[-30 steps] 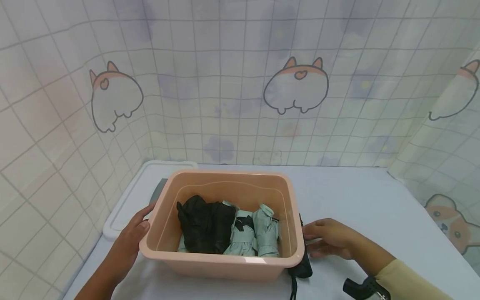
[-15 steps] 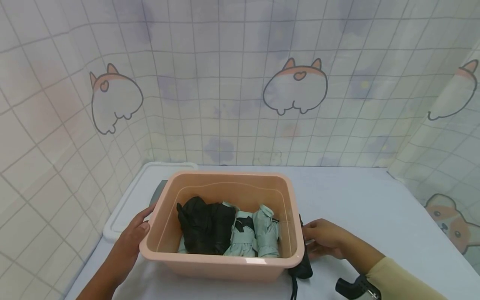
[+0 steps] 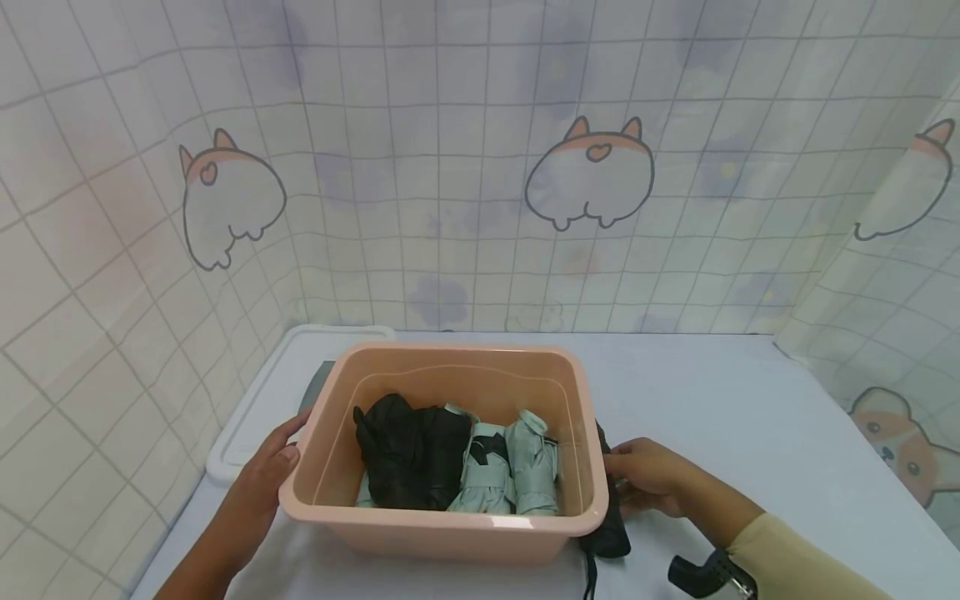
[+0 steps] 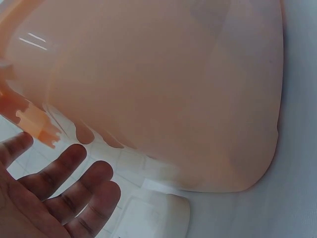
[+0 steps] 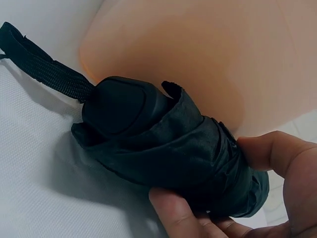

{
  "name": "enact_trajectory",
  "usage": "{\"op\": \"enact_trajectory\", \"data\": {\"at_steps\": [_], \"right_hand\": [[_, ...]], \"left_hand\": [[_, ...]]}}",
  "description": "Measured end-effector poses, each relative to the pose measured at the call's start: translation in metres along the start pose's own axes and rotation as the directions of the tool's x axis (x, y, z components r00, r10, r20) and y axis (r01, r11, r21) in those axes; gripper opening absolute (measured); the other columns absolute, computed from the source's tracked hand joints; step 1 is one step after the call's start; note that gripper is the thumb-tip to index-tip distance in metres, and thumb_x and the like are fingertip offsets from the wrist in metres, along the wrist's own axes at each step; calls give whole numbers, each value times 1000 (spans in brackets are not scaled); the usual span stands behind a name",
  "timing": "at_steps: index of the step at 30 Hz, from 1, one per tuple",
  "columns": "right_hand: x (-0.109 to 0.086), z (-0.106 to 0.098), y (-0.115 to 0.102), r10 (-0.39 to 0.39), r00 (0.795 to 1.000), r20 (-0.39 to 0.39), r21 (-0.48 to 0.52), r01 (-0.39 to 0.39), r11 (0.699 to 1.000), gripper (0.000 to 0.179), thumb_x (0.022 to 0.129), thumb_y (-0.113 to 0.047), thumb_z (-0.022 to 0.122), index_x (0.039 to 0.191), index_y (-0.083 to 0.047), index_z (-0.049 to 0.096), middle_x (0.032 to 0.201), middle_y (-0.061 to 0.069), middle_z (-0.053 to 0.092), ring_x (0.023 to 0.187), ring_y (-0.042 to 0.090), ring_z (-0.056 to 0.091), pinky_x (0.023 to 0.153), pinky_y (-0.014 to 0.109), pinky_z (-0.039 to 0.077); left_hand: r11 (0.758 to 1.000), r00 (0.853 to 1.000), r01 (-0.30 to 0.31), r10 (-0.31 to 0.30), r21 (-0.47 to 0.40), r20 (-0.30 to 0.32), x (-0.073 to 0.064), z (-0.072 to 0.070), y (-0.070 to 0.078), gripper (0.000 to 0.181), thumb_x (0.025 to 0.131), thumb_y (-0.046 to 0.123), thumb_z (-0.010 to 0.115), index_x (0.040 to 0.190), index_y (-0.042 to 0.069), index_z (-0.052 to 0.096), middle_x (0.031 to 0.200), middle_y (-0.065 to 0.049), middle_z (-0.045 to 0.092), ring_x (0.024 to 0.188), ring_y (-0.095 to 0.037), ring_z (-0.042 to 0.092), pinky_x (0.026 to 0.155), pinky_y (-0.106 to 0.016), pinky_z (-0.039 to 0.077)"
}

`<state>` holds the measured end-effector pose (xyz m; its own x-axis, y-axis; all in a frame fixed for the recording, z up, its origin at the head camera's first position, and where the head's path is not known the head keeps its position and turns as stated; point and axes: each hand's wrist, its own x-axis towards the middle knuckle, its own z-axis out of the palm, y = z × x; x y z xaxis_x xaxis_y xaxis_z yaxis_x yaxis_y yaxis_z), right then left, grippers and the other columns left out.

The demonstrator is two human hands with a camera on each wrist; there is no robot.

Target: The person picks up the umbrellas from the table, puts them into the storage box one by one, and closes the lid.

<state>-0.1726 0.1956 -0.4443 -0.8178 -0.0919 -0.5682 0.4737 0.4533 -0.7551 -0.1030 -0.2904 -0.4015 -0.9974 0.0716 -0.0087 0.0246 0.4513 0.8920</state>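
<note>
A plain, pale yellow sleeve [image 3: 802,563] ends behind the person's right hand [image 3: 651,477], at near right; beside it sits a curved black fitting [image 3: 703,577] with a silvery metal part [image 3: 745,588].

So the back and both sides are closed off by a wrinkly pale curtain [image 3: 465,83], printed with grid lines and smudgy purple flowers [image 3: 438,298]. Three chubby corgi butts [image 3: 591,179] are spread across it, the right one cut off by the fold, and a corgi face [image 3: 896,446] is tucked low on the right. The white counter [image 3: 697,383] is topped at far left by a rimmed white panel [image 3: 330,337], partly hidden.
</note>
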Motion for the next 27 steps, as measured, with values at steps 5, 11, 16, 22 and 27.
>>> {"op": "enact_trajectory", "data": {"at_steps": [5,11,16,22,27], "right_hand": [[1,-3,2,-4,1000,15,22,4,1000,70,96,-32,67,139,18,43,115,22,66,97,33,70,79,44,58],[2,-8,7,-2,1000,13,63,1,998,68,92,-27,69,139,16,45,120,24,64,101,35,69,80,44,58],[-1,-16,9,-23,1000,19,105,21,994,65,92,-25,68,140,15,47,134,32,55,104,38,68,80,43,58],[-8,-28,4,-59,998,20,117,56,991,63,94,-25,66,140,14,47,137,31,53,104,38,68,83,45,57],[-15,-37,-2,-102,994,41,137,96,986,61,97,-25,65,140,14,47,135,27,57,109,41,67,86,49,56]], "left_hand": [[1000,1000,17,-17,9,-4,1,0,1,57,109,49,28,162,29,26,143,-16,53,117,-29,57,87,-42,49],[1000,1000,14,-13,19,-7,0,1,2,57,109,50,27,162,29,27,140,-16,54,114,-29,58,87,-43,49],[1000,1000,4,-4,21,-8,0,1,2,58,109,50,28,162,28,27,144,-16,51,117,-31,56,88,-44,49],[1000,1000,-8,8,19,-7,-1,0,2,58,109,50,28,162,28,27,143,-16,53,117,-31,57,87,-42,49],[1000,1000,-19,19,15,-3,0,0,1,58,109,49,29,162,27,27,143,-15,53,120,-31,55,90,-44,48]]}}
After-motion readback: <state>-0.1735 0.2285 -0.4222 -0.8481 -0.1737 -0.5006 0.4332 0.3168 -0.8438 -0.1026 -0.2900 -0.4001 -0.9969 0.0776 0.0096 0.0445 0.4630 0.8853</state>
